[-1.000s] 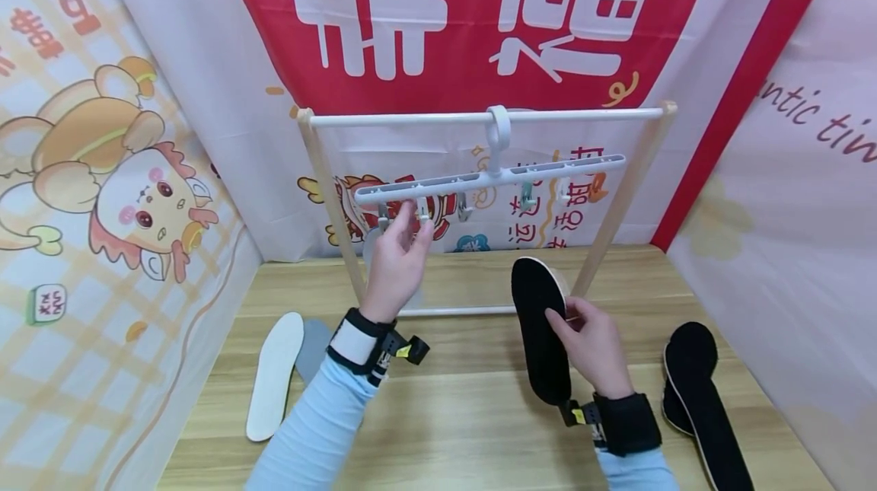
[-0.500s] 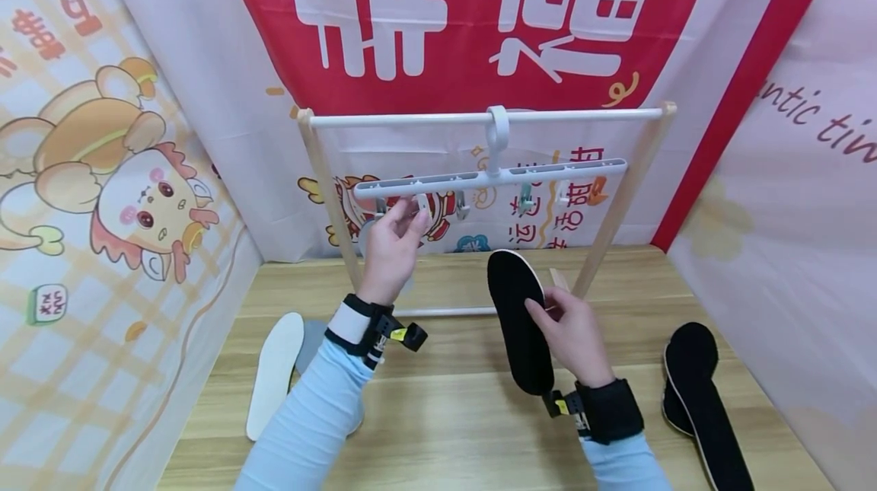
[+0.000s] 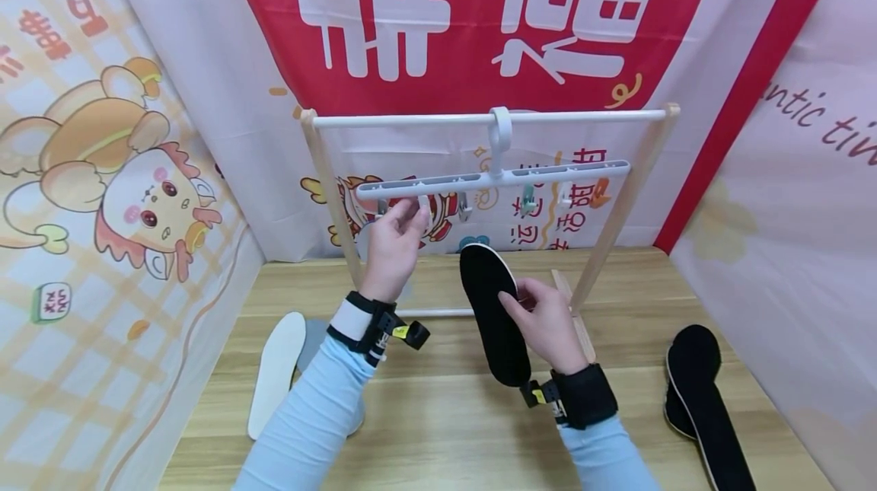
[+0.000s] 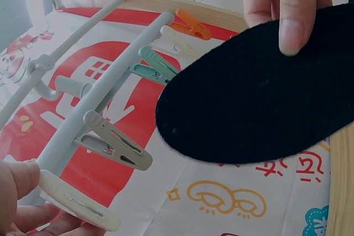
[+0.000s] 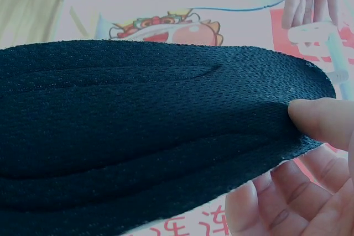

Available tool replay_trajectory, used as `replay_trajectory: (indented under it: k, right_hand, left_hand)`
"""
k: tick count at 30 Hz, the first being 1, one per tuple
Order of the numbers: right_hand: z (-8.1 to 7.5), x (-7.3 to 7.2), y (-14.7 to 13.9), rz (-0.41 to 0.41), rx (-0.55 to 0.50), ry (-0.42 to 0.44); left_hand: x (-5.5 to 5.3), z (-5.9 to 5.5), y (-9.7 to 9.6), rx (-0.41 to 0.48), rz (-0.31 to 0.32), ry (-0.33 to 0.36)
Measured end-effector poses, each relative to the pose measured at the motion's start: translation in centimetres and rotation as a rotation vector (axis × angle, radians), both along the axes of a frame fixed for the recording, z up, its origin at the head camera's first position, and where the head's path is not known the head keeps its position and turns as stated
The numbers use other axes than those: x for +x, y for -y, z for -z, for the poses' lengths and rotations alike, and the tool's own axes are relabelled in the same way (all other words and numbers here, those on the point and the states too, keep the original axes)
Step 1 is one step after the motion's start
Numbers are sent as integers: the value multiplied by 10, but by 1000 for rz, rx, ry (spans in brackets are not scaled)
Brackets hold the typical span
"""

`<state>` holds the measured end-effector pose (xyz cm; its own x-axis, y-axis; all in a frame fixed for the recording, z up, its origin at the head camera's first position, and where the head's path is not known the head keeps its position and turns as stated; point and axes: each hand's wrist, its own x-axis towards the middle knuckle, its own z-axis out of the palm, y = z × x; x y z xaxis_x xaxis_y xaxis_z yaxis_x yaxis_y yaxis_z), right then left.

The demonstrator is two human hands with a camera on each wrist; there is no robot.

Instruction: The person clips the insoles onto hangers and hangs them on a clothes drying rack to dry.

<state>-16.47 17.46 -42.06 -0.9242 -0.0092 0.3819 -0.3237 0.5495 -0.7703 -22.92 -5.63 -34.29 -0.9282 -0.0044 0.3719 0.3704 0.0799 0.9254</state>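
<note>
A black insole (image 3: 488,308) tilts upright in my right hand (image 3: 548,323), its edge pinched between thumb and fingers. My left hand (image 3: 393,255) is under the left part of a white clip hanger (image 3: 562,171), pinching a whitish clip (image 4: 80,200) by thumb and fingers. That clip looks narrow from the side; whether its mouth is parted is unclear. Farther along the hanger hang a grey clip (image 4: 119,145), a teal clip (image 4: 155,66) and an orange clip (image 4: 191,25). In the head view the insole's tip lies below and right of the left hand, apart from the clips.
The hanger hooks over the top bar (image 3: 411,121) of a wood-and-white rack. On the table's left lie a white insole (image 3: 277,373) and a grey insole (image 3: 313,340), the latter partly behind my sleeve. Overlapping black insoles (image 3: 715,415) lie at right.
My right hand has carried the black insole leftward, closer to the left hand. The left hand has shifted slightly at the clip, and the hanger's tilt has eased a little.
</note>
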Motion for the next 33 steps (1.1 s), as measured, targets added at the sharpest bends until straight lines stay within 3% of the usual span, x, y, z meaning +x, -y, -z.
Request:
replay_trajectory:
  k: [8,18,33]
  right_hand:
    - [-1,-7,12,-36,-25,4]
    - [-1,-15,24,-54,-49,9]
    - [-4,-21,33,-61,-51,52]
  left_hand:
    - [3,-1,-3,-15,-38,-6]
    - [5,-1,-6,36,-85,-52]
    - [8,-2,-9,31,-107,-67]
